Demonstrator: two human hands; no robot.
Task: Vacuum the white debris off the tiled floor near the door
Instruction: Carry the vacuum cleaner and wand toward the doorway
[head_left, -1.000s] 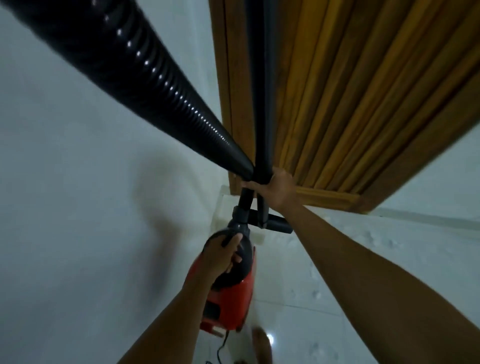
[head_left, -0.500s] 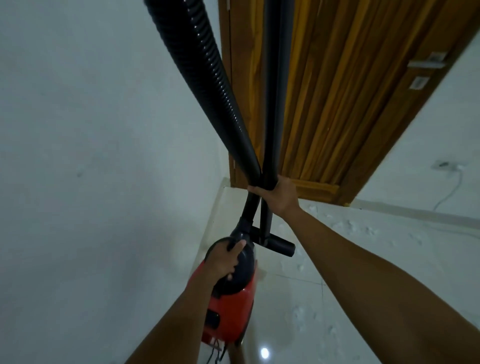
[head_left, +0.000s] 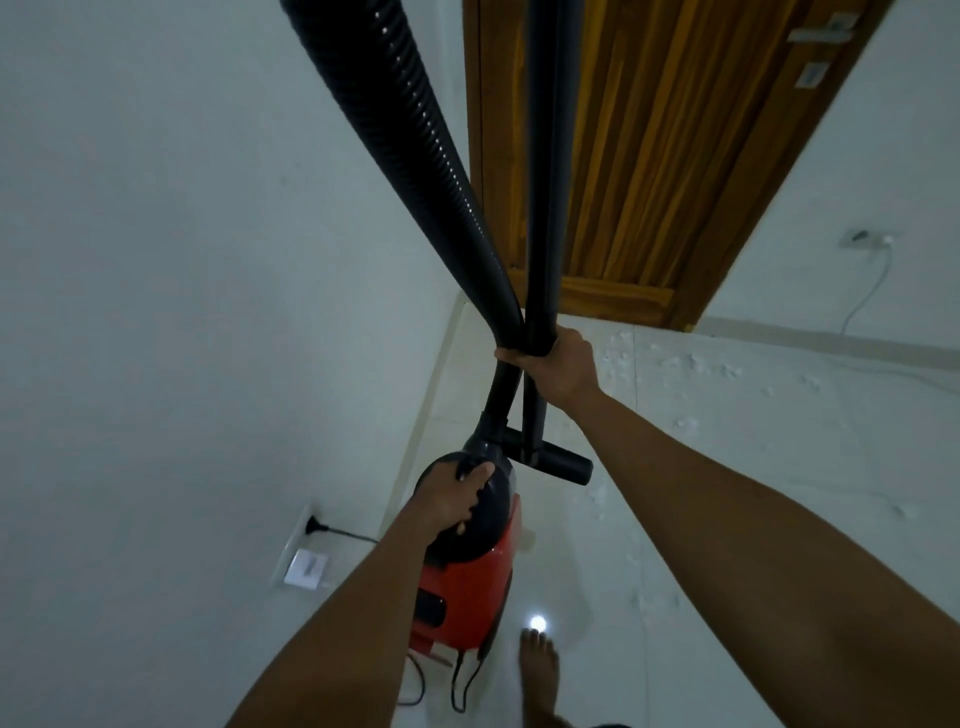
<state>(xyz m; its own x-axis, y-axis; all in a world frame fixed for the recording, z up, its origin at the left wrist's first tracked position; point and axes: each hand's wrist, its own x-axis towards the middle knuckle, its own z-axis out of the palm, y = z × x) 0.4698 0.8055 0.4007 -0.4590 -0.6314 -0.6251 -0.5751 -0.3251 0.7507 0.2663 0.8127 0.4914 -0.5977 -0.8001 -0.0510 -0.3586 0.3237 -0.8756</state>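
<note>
A red and black vacuum cleaner (head_left: 470, 587) stands upright on the white tiled floor (head_left: 753, 467) beside the left wall. My left hand (head_left: 454, 501) grips its black top. My right hand (head_left: 558, 366) holds the ribbed black hose (head_left: 400, 135) and the smooth black wand tube (head_left: 543, 156) bunched together. The wand's T-shaped nozzle (head_left: 550, 457) hangs just above the vacuum body. White debris (head_left: 696, 364) lies scattered over the tiles in front of the wooden door (head_left: 649, 130) and further right.
A plug sits in a wall socket (head_left: 311, 525) low on the left wall, with a switch plate below it. The power cord (head_left: 457, 686) trails behind the vacuum. My bare foot (head_left: 540, 670) stands beside it. Another socket and cable (head_left: 867, 244) are on the right wall.
The view has tilted down and pulled back, showing more floor, debris and the left wall socket. The hose has swung more upright. Both hands keep their grips.
</note>
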